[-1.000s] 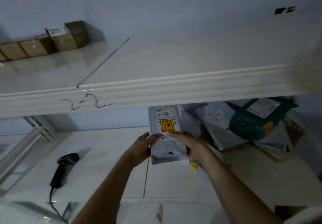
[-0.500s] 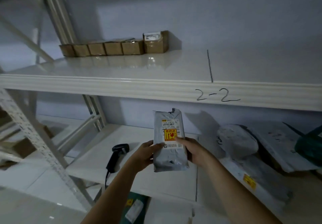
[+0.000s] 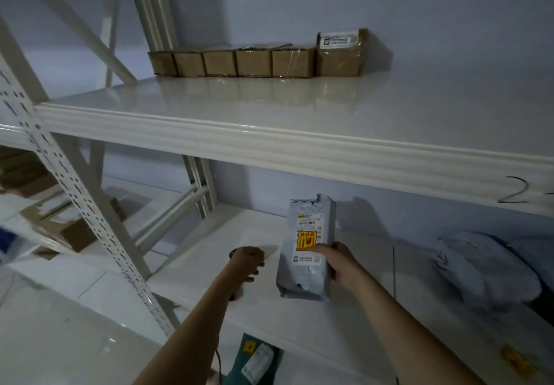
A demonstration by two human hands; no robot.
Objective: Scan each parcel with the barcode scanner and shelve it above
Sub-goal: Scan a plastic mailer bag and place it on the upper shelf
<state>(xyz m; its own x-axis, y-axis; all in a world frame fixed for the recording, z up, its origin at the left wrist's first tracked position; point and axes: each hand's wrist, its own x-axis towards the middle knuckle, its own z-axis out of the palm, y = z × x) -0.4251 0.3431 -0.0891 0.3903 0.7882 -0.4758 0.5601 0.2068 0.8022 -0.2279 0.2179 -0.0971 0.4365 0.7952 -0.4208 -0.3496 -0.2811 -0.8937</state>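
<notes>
parcel (image 3: pixel 307 249) upright in right hand (image 3: pixel 340 261), fingers clamped round it; scanner (image 3: pixel 235 253) just under nearer left hand (image 3: pixel 248 264), finger state unclear.

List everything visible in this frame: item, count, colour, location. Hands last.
Grey parcel: 1, grey with yellow-red sticker, held upright above lower shelf.
Cardboard boxes: 6, brown, in a row at back of upper shelf.
Grey mailer bag: 1, grey, lying on lower shelf, right.
Barcode scanner: 1, black, lower shelf, mostly hidden behind left hand.
Green parcel: 1, green with white label, below lower shelf.
Cardboard pieces: count unclear, brown, neighbouring rack, left.
Left hand: reaching at the scanner; grip not visible.
Right hand: grips grey parcel.
</notes>
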